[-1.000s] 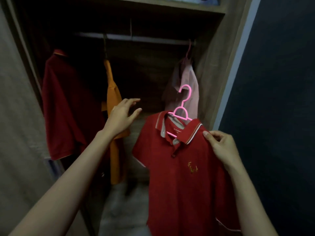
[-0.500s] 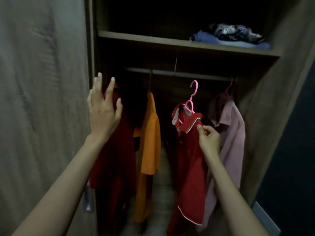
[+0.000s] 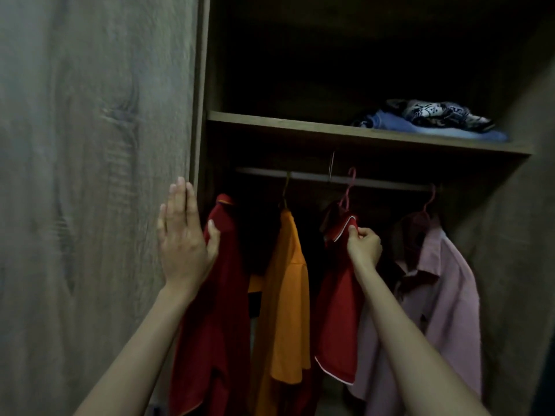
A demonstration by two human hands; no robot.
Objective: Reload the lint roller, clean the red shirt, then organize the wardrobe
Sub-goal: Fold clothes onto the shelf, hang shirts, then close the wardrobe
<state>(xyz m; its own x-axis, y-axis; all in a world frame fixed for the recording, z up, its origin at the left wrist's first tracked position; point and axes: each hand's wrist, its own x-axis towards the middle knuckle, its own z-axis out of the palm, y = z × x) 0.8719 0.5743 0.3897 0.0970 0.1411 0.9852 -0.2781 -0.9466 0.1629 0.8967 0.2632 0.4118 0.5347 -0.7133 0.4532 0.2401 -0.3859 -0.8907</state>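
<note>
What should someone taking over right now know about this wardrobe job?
Left hand: open, fingers straight, flat by the wardrobe door edge, thumb at the dark red shirt.
Right hand: pinches the red shirt at its collar.
The red shirt hangs between the orange shirt and the pink shirt. Its pink hanger has its hook at the rail; seating unclear.
Done: shirt is at the rail. Lint roller not in view.
Left: check the hook, let go, tidy the hanging clothes.

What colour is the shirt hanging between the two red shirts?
The shirt is orange; head view.
</note>
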